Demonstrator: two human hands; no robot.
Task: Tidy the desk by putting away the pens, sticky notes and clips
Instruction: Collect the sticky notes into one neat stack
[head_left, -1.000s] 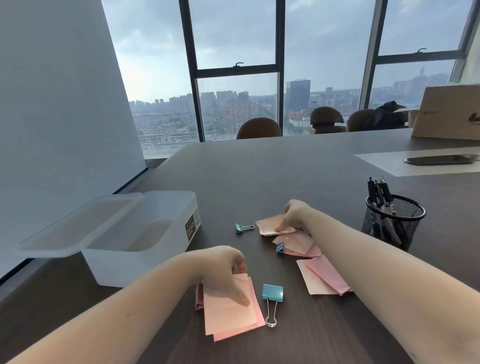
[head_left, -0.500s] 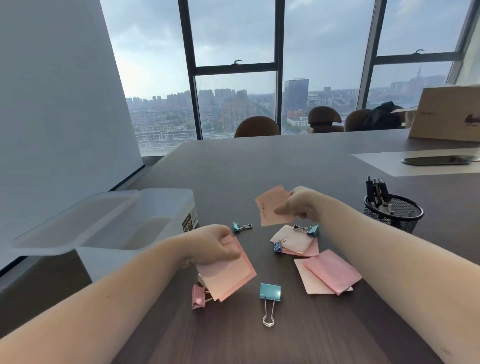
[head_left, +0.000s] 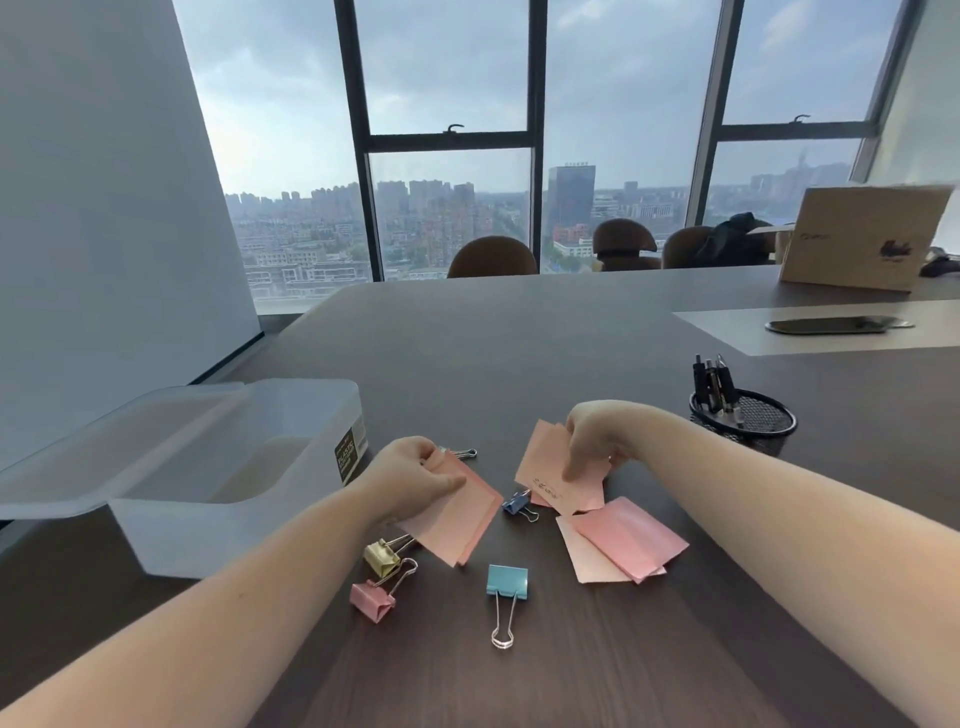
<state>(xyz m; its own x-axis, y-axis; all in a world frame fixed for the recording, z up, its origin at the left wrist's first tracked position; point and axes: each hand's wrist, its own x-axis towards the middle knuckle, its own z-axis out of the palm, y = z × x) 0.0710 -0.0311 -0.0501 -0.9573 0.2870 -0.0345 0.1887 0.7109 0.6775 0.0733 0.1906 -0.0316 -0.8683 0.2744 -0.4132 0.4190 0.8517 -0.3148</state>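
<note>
Your left hand pinches a small stack of pink sticky notes, lifted over the dark desk just right of the open translucent plastic box. Your right hand grips another few pink notes, thumb on top, one sheet showing handwriting; whether their lower edge touches the desk you cannot tell.

More notes remain loose: a folded pink pile lies flat on the desk, near and to the right of your right hand's stack.

Clips are scattered around and under your hands. A gold binder clip and a pink binder clip sit touching or almost touching each other, just below your left wrist. A light blue binder clip lies nearer to you, its wire handles pointing your way. A darker blue clip sits between the two held stacks, and a small clip's black handles peek out beyond your left hand's fingers.

The box stands on the left with its lid hinged open to the left; the gold and pink clips lie between it and the loose pile.

Far right, the black mesh cup holds the pens upright. Beyond it a dark phone-like slab rests on a pale mat, and a cardboard box stands at the far edge.
</note>
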